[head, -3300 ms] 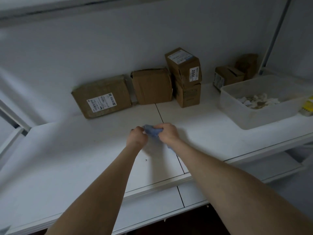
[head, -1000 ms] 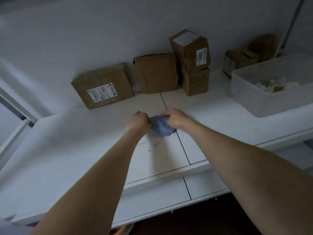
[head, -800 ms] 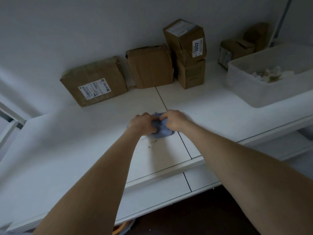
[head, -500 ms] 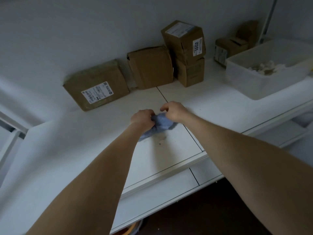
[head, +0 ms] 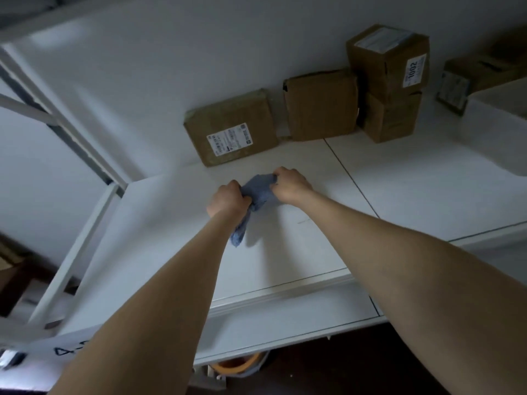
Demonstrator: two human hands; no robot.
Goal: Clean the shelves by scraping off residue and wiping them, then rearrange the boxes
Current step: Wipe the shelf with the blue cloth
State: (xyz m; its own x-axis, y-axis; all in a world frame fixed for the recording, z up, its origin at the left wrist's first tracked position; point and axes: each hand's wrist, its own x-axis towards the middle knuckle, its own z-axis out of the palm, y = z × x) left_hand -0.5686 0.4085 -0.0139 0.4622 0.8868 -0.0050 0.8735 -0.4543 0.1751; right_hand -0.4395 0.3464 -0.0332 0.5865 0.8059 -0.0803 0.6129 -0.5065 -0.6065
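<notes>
A blue cloth is gripped at both ends above the white shelf. My left hand is shut on its lower end, with a tail of cloth hanging beneath it. My right hand is shut on its upper end. A flat brown box with a white label leans against the back wall just behind the hands. To its right stand a plain brown box and two stacked boxes, the upper one marked 1002.
Another small box and the corner of a translucent tub sit at the far right. A faint mark shows on the shelf near my right forearm. White shelf uprights stand at the left. An orange object lies below.
The view has swung left, so the boxes and tub now sit further right. The cloth is lifted and stretched between both hands, its tail hanging under my left hand.
</notes>
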